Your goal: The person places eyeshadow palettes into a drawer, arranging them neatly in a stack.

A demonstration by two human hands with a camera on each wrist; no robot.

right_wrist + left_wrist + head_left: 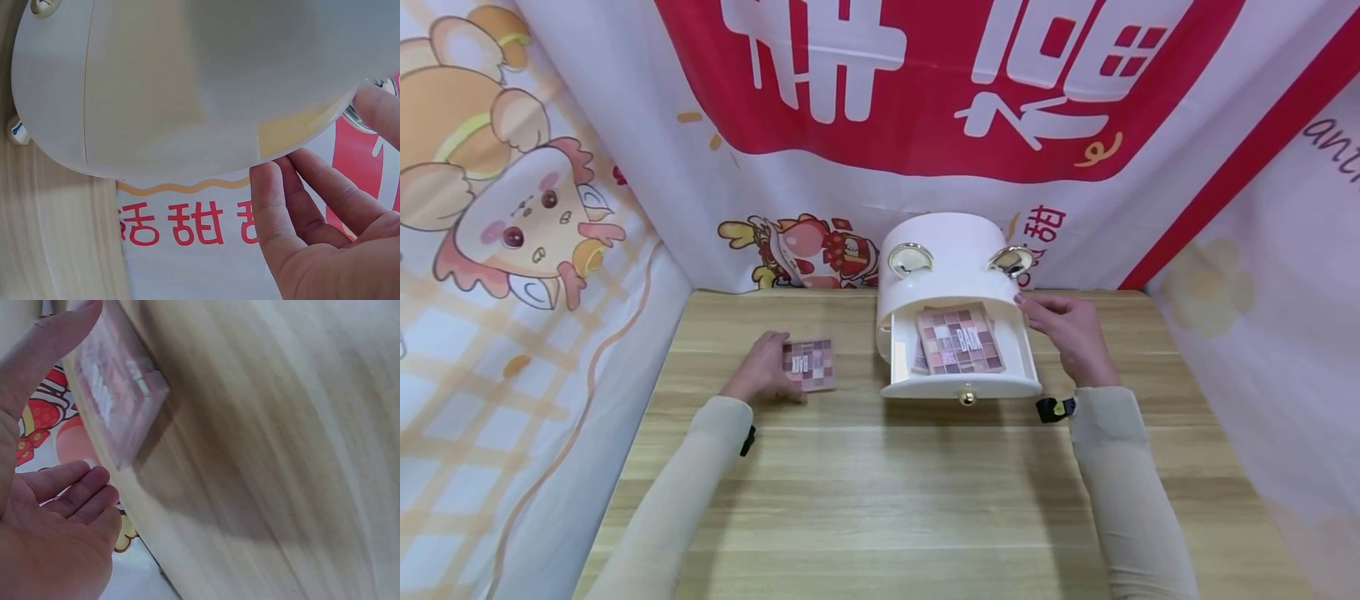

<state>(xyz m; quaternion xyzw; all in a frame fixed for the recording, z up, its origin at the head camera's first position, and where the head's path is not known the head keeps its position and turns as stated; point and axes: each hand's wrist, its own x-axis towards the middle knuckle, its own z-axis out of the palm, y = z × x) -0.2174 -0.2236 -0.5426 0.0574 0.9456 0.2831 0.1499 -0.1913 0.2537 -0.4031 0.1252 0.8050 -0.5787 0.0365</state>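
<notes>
A pink checkered eyeshadow palette (810,364) lies on the wooden table (880,492) left of centre. My left hand (765,368) rests at its left edge. In the left wrist view the thumb (53,337) touches the palette (119,394), while the other fingers (75,494) hang relaxed and apart from it. A white rounded cosmetic box (951,246) stands at the back with its drawer (962,386) pulled out. A larger matching palette (958,339) lies in the drawer. My right hand (1063,329) is beside the box's right side, fingers (312,200) loosely bent and holding nothing, tips close to the box (187,81).
The drawer front carries a small gold knob (967,398). Two gold round ornaments (911,259) sit on the box's front. Printed fabric banners (550,250) wall the table on the left, back and right. Bare wood stretches from the box to the near edge.
</notes>
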